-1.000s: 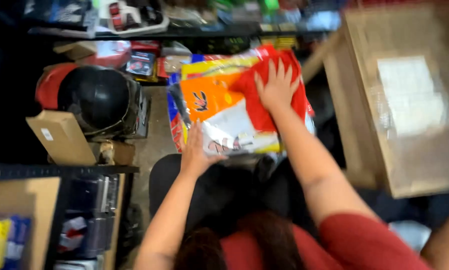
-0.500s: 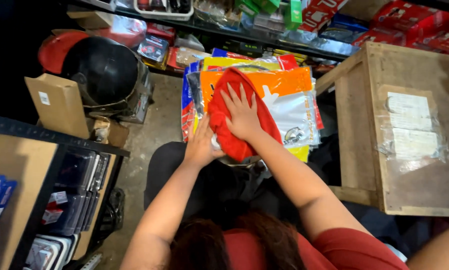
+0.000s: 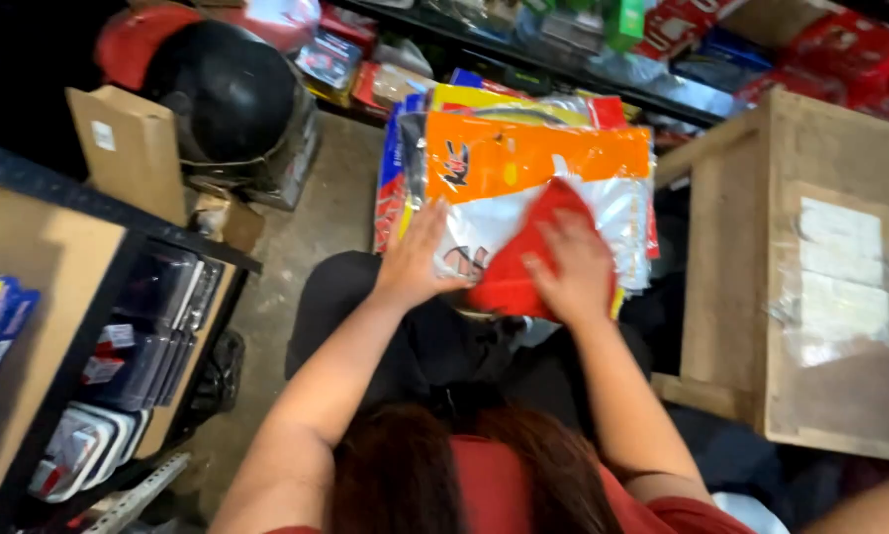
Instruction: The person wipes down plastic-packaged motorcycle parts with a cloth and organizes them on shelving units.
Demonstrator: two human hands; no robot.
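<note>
1. Red cloth point(image 3: 523, 272) lies folded on top of a clear plastic packet with an orange header point(image 3: 533, 158), itself the top of a stack of similar flat packets point(image 3: 405, 168) resting on the seated person's lap; the lap serves as the work surface, likely because floor and shelves around are crowded.
2. Far left: dark shelving point(image 3: 88, 326) with small boxed goods in blue, yellow and white, set on edge so the fronts show.
3. Left of centre, upper: a black helmet point(image 3: 232, 94) sits on boxes beside a plain cardboard carton point(image 3: 128, 148) (out of the way of both arms, against the wall).
4. Left hand point(image 3: 420, 262) lies flat, fingers spread, on the clear packet's near left edge. It grips nothing; it appears to pin the slippery stack so it does not slide off the knees.
5. Right hand point(image 3: 573, 267) rests palm-down on the red cloth, fingers loosely apart, pressing the fabric against the packet rather than pinching it (seemingly flattening it or holding the fold in place).
6. Right: a wooden crate point(image 3: 810, 277) with a taped paper label stands just beside the person's knee, touching nothing on the lap.
7. Top edge: a long shelf point(image 3: 603, 84) of red, green and mixed packaged goods runs behind the stack.
</note>
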